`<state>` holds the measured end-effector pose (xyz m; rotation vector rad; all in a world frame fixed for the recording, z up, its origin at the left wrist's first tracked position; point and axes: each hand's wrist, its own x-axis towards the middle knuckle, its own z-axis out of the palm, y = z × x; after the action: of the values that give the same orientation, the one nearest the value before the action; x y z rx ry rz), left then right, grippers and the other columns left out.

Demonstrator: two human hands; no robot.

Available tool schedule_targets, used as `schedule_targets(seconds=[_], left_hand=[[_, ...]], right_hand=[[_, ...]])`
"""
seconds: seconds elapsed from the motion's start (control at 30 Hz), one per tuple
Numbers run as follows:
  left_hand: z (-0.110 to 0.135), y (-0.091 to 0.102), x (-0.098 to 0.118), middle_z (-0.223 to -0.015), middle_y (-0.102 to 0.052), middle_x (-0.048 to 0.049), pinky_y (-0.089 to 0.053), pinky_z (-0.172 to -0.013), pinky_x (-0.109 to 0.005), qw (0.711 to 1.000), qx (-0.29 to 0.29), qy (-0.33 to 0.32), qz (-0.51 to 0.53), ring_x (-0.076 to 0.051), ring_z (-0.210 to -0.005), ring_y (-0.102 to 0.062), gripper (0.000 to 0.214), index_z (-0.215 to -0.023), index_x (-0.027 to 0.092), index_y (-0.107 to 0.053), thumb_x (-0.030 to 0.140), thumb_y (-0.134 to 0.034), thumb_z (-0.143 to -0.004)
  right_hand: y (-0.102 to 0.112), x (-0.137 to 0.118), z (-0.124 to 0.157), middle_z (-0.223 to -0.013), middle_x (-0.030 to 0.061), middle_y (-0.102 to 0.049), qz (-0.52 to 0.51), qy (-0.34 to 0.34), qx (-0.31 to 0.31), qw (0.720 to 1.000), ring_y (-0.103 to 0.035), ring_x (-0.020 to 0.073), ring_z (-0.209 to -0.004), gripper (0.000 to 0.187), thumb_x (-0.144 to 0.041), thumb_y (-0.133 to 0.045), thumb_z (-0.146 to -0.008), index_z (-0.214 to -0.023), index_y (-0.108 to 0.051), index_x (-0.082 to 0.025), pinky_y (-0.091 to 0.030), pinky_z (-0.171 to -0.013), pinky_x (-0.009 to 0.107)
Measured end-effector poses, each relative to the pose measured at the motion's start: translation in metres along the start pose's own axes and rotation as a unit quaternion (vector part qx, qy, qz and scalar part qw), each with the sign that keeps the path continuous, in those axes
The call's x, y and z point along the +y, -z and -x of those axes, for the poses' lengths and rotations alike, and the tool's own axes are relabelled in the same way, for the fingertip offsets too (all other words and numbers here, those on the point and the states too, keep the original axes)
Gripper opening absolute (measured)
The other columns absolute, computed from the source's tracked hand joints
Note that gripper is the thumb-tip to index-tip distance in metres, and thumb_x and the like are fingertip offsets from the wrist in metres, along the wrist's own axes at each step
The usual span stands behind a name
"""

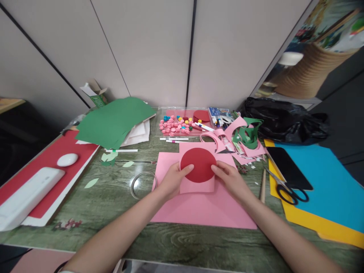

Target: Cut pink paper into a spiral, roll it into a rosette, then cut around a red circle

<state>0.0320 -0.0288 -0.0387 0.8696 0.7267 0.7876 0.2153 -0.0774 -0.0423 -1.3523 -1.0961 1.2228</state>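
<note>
Between my two hands is a red paper circle (198, 163), lying against a smaller pink paper piece (196, 188). My left hand (174, 180) pinches the left edge, thumb on the red face and fingers underneath. On the opposite edge, my right hand (229, 177) grips in the same way. Below them a large pink sheet (199, 212) lies flat on the table. Whether the circle is fixed to the pink piece cannot be seen. A roll of tape (133, 185) rests just left of the sheet.
Pink and green paper scraps (247, 138) heap up at the back right. Black-handled scissors (291, 192) and a phone (288, 167) lie on blue card (338, 178). A clear tray (184, 132) holds small coloured pieces. Green card (116, 119) is at back left.
</note>
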Motion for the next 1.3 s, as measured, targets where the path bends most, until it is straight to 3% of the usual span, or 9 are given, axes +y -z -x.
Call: schedule_targets(seconds=[0.13, 0.33, 0.47, 0.67, 0.93, 1.3], left_hand=[[0.0, 0.001, -0.001, -0.099, -0.07, -0.0098, -0.044, -0.088, -0.036, 1.0, 0.006, 0.0, 0.004, -0.022, -0.092, -0.062, 0.028, -0.098, 0.012, -0.067, 0.029, -0.066, -0.075], [-0.001, 0.004, -0.001, -0.098, -0.07, -0.0102, -0.045, -0.085, -0.035, 1.0, -0.025, -0.004, 0.009, -0.023, -0.091, -0.063, 0.036, -0.099, 0.011, -0.065, 0.014, -0.074, -0.064], [-0.001, 0.006, -0.001, -0.1, -0.07, -0.0102, -0.045, -0.088, -0.037, 0.999, -0.023, -0.023, 0.036, -0.023, -0.093, -0.063, 0.038, -0.102, 0.012, -0.063, 0.011, -0.072, -0.065], [0.002, -0.001, -0.002, -0.099, -0.07, -0.0109, -0.045, -0.089, -0.039, 0.997, -0.004, -0.013, 0.07, -0.024, -0.094, -0.063, 0.038, -0.101, 0.012, -0.063, 0.011, -0.073, -0.064], [0.008, -0.011, -0.005, -0.104, -0.069, -0.0112, -0.043, -0.094, -0.04, 0.995, 0.027, -0.03, 0.093, -0.024, -0.097, -0.062, 0.031, -0.101, 0.013, -0.065, 0.022, -0.069, -0.071], [0.005, -0.01, -0.003, -0.102, -0.069, -0.0104, -0.043, -0.092, -0.041, 0.993, 0.051, -0.027, 0.099, -0.025, -0.097, -0.063, 0.033, -0.098, 0.014, -0.066, 0.027, -0.072, -0.069]], right_hand=[[0.004, 0.003, -0.003, -0.07, 0.0011, -0.065, 0.062, 0.04, 0.087, 0.993, -0.058, 0.0143, -0.065, 0.022, -0.038, -0.07, -0.071, -0.075, -0.063, -0.018, -0.046, -0.062, 0.026], [0.013, 0.005, -0.006, -0.067, 0.0018, -0.066, 0.064, 0.039, 0.109, 0.991, -0.059, 0.014, -0.061, 0.021, -0.036, -0.071, -0.069, -0.075, -0.063, -0.017, -0.045, -0.058, 0.025], [0.017, -0.001, -0.006, -0.06, -0.002, -0.06, 0.071, 0.068, 0.141, 0.985, -0.054, 0.0106, -0.055, 0.018, -0.034, -0.069, -0.072, -0.071, -0.062, -0.018, -0.041, -0.056, 0.023], [0.004, -0.006, 0.003, -0.05, -0.0027, -0.056, 0.084, 0.055, 0.127, 0.987, -0.05, 0.0107, -0.047, 0.027, -0.037, -0.066, -0.076, -0.06, -0.055, -0.018, -0.038, -0.051, 0.023], [-0.006, -0.005, 0.014, -0.048, -0.0053, -0.038, 0.235, 0.09, 0.126, 0.96, -0.035, 0.0097, -0.048, 0.038, -0.039, -0.058, -0.08, -0.052, -0.04, -0.019, -0.028, -0.049, 0.024], [-0.007, -0.005, 0.013, -0.049, -0.0032, -0.046, 0.299, 0.079, 0.088, 0.947, -0.039, 0.0111, -0.049, 0.035, -0.043, -0.056, -0.081, -0.055, -0.051, -0.019, -0.029, -0.049, 0.025]])
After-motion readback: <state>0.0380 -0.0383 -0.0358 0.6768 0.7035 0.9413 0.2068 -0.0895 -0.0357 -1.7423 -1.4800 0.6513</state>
